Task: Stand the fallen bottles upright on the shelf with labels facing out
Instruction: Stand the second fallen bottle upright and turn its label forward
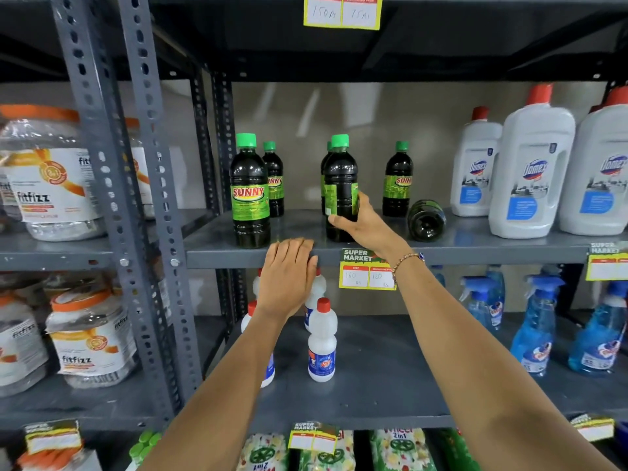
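Observation:
My right hand grips a dark bottle with a green cap that stands upright on the grey shelf; its label is turned to the left side. My left hand rests flat on the shelf's front edge, holding nothing. At the left front stands an upright Sunny bottle with its label facing out, and another stands behind it. A further upright one stands to the right. One dark bottle lies on its side, base toward me.
White Domex bottles fill the shelf's right end. The shelf below holds small white red-capped bottles and blue spray bottles. Clear Fitfizz jars sit on the left rack. A price tag hangs from the shelf edge.

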{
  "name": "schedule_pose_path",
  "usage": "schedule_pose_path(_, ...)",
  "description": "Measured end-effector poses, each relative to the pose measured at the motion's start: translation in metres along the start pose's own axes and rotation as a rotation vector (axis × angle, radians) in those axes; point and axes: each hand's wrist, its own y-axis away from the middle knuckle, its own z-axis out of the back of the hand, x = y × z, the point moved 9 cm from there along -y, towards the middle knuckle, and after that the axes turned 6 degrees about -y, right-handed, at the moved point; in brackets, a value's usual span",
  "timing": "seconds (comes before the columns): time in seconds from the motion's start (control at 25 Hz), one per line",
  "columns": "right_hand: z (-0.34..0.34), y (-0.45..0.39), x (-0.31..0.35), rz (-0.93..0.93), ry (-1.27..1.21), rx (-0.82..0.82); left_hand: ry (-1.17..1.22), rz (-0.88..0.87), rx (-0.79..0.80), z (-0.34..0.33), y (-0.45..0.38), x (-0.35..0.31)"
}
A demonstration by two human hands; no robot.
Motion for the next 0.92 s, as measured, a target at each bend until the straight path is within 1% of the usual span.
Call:
schedule_pose_path(0.08, -0.002, 0.001, -0.001, -0.015, -0.032, 0.017, -0.031, -0.022, 0.008, -0.002, -0.001, 0.002)
schedule_pose_path(0.24, 0.0, -0.003, -0.01, -0.098, -0.101, 0.025, -0.008, 0.06, 0.034, -0.008, 0.001, 0.003)
schedule_pose_path(0.36, 0.004, -0.006, -0.016, -0.135, -0.133, 0.012, -0.004, 0.045, 0.027, -0.011, 0.002, 0.004)
schedule_pose_path(0.56, 0.009, -0.008, -0.018, -0.106, -0.116, 0.001, -0.013, 0.054, 0.023, -0.014, 0.002, 0.005)
schedule_pose_path(0.72, 0.008, -0.009, -0.022, -0.13, -0.168, 0.016, -0.005, 0.051, 0.004, -0.015, 0.004, 0.006)
schedule_pose_path(0.92, 0.007, -0.009, -0.02, -0.14, -0.106, -0.001, -0.002, 0.051, -0.017, -0.013, 0.003, 0.005)
